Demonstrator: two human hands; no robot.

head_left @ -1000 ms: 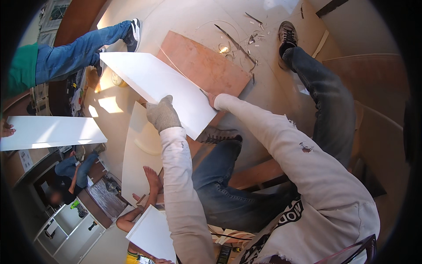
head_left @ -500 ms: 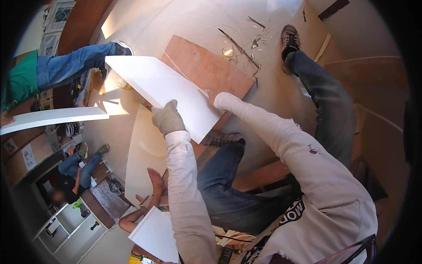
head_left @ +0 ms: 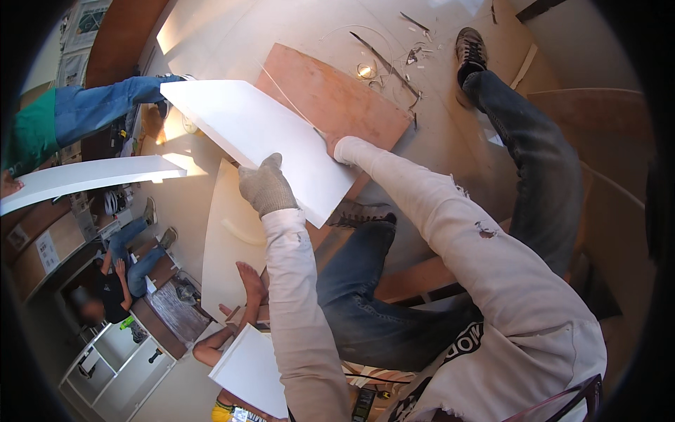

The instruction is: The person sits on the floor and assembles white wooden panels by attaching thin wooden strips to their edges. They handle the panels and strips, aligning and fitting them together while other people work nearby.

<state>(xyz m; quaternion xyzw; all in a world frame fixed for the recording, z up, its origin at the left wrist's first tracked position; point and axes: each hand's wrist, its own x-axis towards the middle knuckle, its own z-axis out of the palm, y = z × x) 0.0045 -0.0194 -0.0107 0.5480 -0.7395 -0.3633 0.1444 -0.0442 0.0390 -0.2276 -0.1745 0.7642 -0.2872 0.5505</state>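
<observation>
A white board (head_left: 246,133) with an angled far end lies slanting in front of me. My left hand (head_left: 268,186), in a grey knitted glove, grips its near left edge, thumb on the top face and fingers round the side. My bare right hand (head_left: 333,145) is closed at the board's right edge. A small dark tip pokes out of its fingers, too small to name. From there a thin pale strip (head_left: 290,100) runs away along that edge, its far end standing off the board. Beneath the board lies a reddish-brown panel (head_left: 337,91).
Dark strips and scraps (head_left: 383,63) litter the floor beyond. At left a person in green (head_left: 35,130) holds a long white board (head_left: 91,181). Another person (head_left: 116,281) sits further back. A bare foot (head_left: 251,281) and a white panel (head_left: 249,369) are close to my left forearm.
My right hand has moved a little away from me and left along the board's edge. The left hand keeps its grip. The person in green's board has shifted slightly right.
</observation>
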